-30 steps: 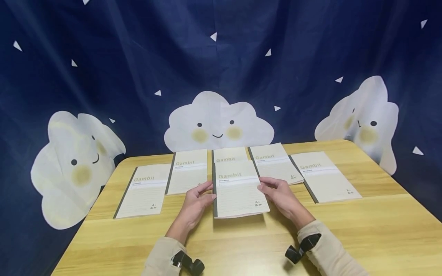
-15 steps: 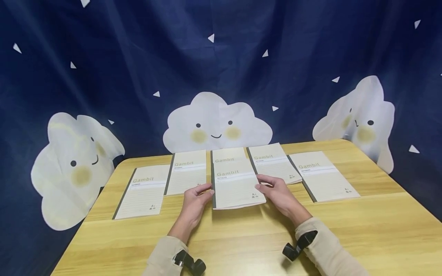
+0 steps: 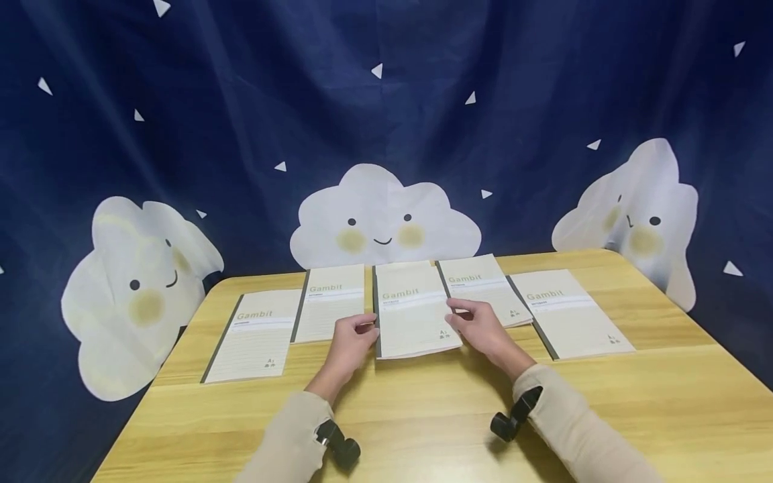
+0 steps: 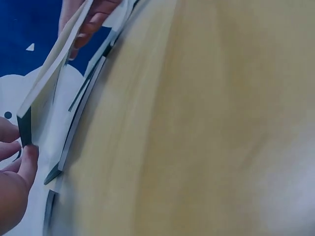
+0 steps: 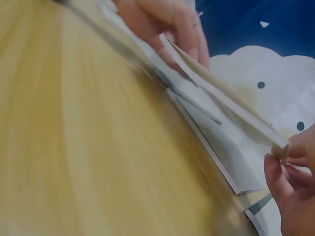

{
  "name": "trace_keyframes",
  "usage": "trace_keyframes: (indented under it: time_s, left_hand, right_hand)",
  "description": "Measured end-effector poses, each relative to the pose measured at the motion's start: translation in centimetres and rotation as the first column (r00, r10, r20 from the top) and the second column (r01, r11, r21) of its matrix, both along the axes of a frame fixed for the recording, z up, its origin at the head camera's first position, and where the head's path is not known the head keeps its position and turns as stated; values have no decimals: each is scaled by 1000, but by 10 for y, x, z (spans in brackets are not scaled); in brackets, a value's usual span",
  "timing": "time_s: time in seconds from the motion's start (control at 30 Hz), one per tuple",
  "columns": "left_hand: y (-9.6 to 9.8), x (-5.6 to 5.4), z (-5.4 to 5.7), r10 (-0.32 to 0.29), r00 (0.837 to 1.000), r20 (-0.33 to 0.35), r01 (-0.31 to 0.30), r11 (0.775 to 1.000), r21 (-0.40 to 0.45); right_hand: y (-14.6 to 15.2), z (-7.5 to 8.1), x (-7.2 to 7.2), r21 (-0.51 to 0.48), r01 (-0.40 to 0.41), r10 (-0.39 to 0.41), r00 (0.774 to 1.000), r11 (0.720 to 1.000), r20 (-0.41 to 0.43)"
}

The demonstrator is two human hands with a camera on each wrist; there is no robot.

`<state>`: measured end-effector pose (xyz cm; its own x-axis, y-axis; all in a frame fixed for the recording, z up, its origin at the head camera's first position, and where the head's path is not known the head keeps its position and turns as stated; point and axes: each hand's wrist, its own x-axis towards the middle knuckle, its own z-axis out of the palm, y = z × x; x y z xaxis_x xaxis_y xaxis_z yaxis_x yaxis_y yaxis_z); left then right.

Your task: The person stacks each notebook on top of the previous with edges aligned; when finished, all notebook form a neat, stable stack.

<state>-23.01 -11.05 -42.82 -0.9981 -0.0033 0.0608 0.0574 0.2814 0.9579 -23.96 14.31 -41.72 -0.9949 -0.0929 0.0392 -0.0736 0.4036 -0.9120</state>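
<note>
In the head view, a cream notebook (image 3: 417, 318) marked "Gambit", with a dark spine, is held between both hands over the middle of the table. My left hand (image 3: 350, 349) pinches its spine side between thumb and fingers. Opposite, my right hand (image 3: 483, 332) grips its right edge, thumb on the cover. Both wrist views show this notebook raised off the wood and tilted, its dark spine (image 4: 24, 125) at the left fingertips and its page edges (image 5: 226, 101) running between the hands. It covers most of another notebook lying behind it.
Matching notebooks lie to the left, one nearer (image 3: 253, 339) and one farther back (image 3: 332, 302). Two more lie to the right, one at the back (image 3: 480, 288) and one outermost (image 3: 570, 315). The wooden table (image 3: 417, 429) meets a dark blue cloud-patterned curtain (image 3: 241, 100) behind.
Both hands have carried the notebook away from me toward the back of the table. It now covers nearly all of the middle notebook, whose printed title showed before. The other notebooks stay put.
</note>
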Motion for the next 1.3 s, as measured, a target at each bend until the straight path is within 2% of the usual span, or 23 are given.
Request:
trace_keyframes:
  time_s: [0.1,0.27,0.5,0.8,1.07,1.3]
  left_hand:
    - [1,-5,4,-17,1000,-8,17,997,-76]
    - [4,-15,9,-71,997,-11,69,988,-140]
    - [6,-30,8,-106,994,-34,94,962,-255]
    - [10,-41,8,-161,987,25,160,927,-340]
    - [10,-46,4,-133,991,24,130,880,-456]
    - [12,-50,3,-138,990,24,129,838,-531]
  right_hand:
    - [-2,1,-8,14,-19,19,1000,1000,-18]
    - [-5,1,-20,41,-30,33,998,999,-54]
    - [-8,-3,-34,123,-50,56,998,991,-42]
    - [-12,-10,-44,212,-46,70,992,976,-105]
    - [-20,-14,-52,297,-53,85,992,953,-96]
    - [-22,-14,-54,408,-27,63,995,913,-75]
